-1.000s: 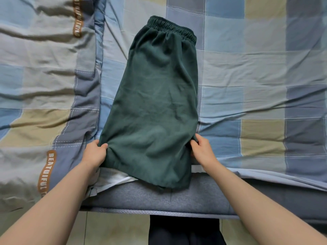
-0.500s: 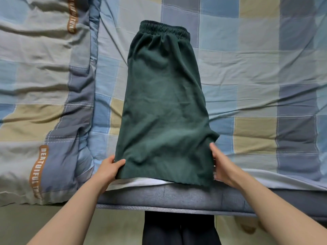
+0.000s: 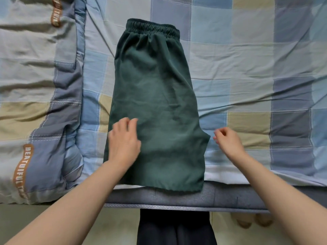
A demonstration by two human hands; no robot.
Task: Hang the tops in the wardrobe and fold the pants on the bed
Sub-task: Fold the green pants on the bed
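Note:
Dark green shorts (image 3: 155, 96) lie flat on the checked bed sheet (image 3: 247, 68), folded in half lengthwise, with the elastic waistband at the far end and the hem at the bed's near edge. My left hand (image 3: 123, 142) rests palm down on the lower left part of the shorts, fingers spread. Just beyond the shorts' right edge, my right hand (image 3: 227, 140) hovers over the sheet with its fingers loosely curled and nothing in it.
A rumpled quilt (image 3: 35, 103) with brown lettered strips lies along the left side of the bed. The grey mattress edge (image 3: 230, 197) runs across the bottom, with floor below it and my dark trouser legs (image 3: 175, 228) standing there.
Both hands have let go of the shorts' lower corners. The shorts now lie flat and straight; my left hand has moved onto the fabric and my right hand has lifted off to the right.

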